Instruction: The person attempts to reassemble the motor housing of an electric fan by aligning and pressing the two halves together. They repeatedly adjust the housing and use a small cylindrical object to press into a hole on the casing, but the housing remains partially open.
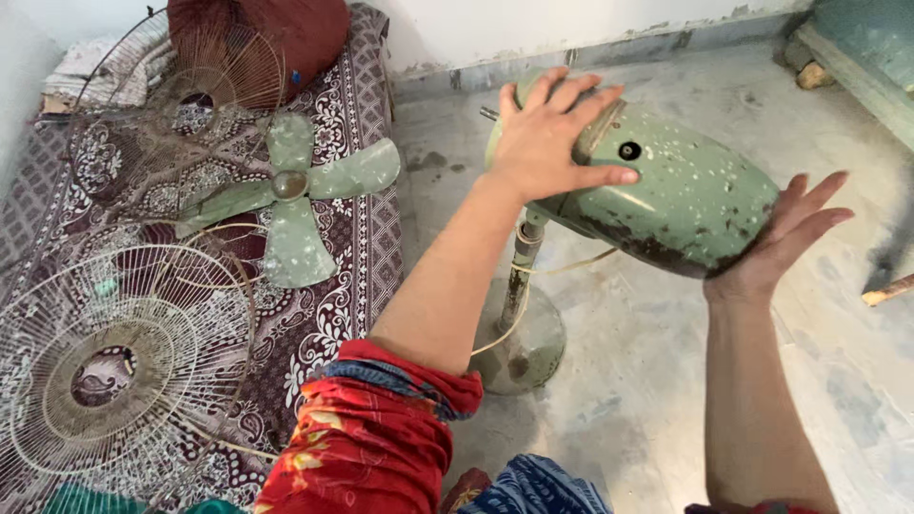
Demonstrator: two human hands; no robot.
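A worn pale-green fan motor housing (685, 195) with rust spots sits tilted on top of a rusty stand pole (521, 262) and round base (528, 347) on the concrete floor. My left hand (552, 128) lies flat over the front end of the housing, fingers spread. My right hand (785, 238) cups the rear end from below and behind, palm against it. A pale cord (533, 286) hangs by the pole. The green fan blade (290, 195) lies apart on the patterned cloth to the left.
A maroon patterned cloth (333, 305) covers a mat at left, holding two wire fan guards (114, 366) (181, 95) and a dark red cushion (286, 29). A wall runs along the back. A stick end (890, 290) pokes in at right.
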